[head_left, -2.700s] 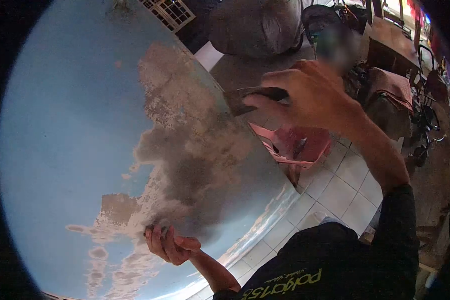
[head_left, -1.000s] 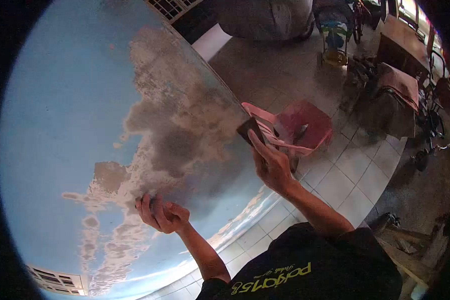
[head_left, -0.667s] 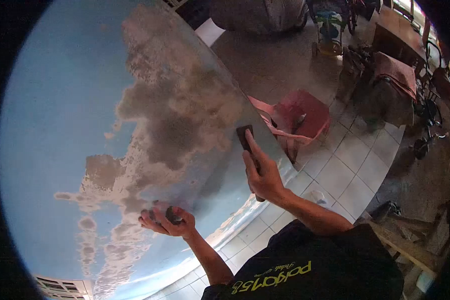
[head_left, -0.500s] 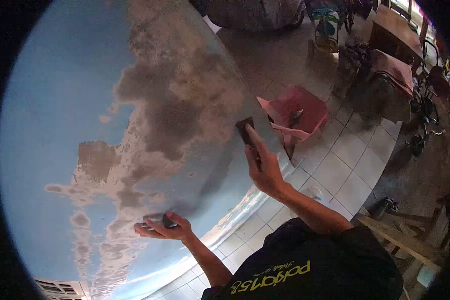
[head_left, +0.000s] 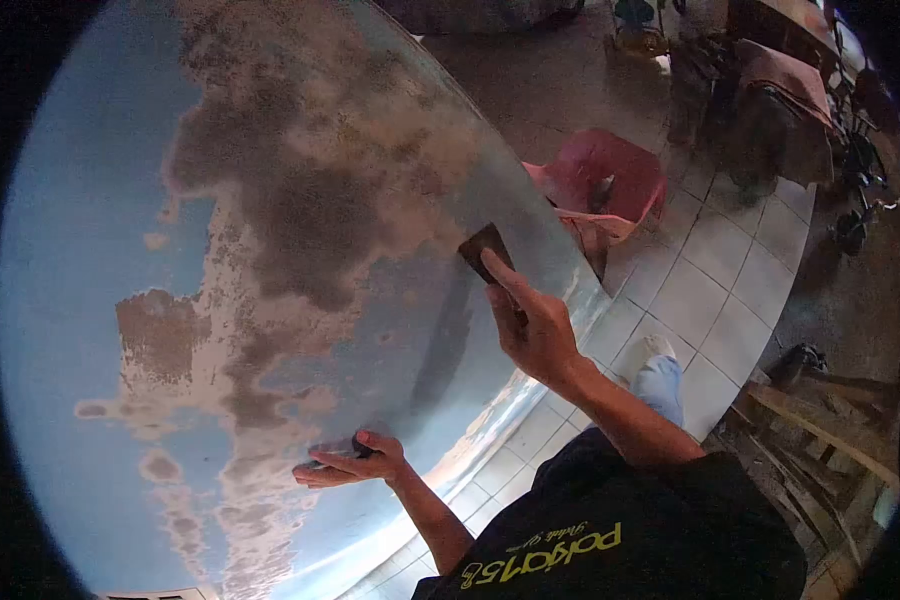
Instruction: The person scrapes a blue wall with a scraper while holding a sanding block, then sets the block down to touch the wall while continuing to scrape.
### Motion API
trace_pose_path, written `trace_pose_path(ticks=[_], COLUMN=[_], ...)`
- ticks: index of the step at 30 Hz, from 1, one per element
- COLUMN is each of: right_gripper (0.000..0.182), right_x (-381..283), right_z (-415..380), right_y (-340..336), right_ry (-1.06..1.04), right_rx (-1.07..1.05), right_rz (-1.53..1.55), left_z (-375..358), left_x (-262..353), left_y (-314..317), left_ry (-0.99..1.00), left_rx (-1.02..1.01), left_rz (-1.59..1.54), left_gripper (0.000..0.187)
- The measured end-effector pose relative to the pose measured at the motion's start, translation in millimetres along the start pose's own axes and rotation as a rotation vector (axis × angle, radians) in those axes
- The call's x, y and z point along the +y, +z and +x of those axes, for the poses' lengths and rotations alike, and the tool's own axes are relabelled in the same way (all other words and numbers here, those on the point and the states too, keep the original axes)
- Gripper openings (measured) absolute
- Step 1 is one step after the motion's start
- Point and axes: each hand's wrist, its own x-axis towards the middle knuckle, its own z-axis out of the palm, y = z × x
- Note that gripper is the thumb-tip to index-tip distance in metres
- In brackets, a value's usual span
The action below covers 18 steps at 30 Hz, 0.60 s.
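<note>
My right hand [head_left: 540, 330] is closed around a dark flat block [head_left: 484, 252], index finger stretched along it, the other fingers folded in. The block's exposed end lies over the patchy blue surface [head_left: 370, 350], near its right-hand edge; I cannot tell whether it touches. My left hand [head_left: 360, 462] is lower and well to the left, its fingers fairly straight and close together, with a small dark object [head_left: 363, 446] between thumb and fingers. Its shape is mostly hidden, and whether those fingers touch the surface is unclear.

The blue surface carries grey and beige patches, the biggest to the left of the block. Just beyond its edge a pink plastic chair [head_left: 610, 165] stands on the tiled floor [head_left: 690, 275]; its hollow seat bears a small dark item, too blurred to make out. At the upper right, a brown boxy thing [head_left: 788, 28] stands behind a pinkish cloth [head_left: 785, 75], and what is inside it I can't see. A light-blue trouser leg [head_left: 658, 383] shows below the chair, beside my right forearm. Wooden pieces [head_left: 820, 430] lie at the lower right.
</note>
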Motion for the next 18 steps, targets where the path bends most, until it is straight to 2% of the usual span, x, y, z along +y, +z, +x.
trace_pose_path(ticks=[5, 10, 13, 18], right_gripper=[0.048, 0.050, 0.050, 0.050], right_x=[-5, -4, -21, -9], right_z=[-5, -9, 11, -4], right_y=[5, 16, 5, 13], right_ry=[0.056, -0.024, 0.103, 0.030], right_rx=[-0.031, 0.069, 0.041, 0.046], right_rz=[0.022, 0.053, 0.096, 0.051], left_z=[-5, -4, -3, -1], left_x=[-5, -7, -5, -4], left_y=[-1, -1, 0, -1], left_ry=[-0.005, 0.009, -0.011, -0.013], left_rx=[0.001, 0.007, 0.031, 0.019], left_rz=[-0.012, -0.023, -0.025, -0.021], left_gripper=[0.066, 0.065, 0.062, 0.063])
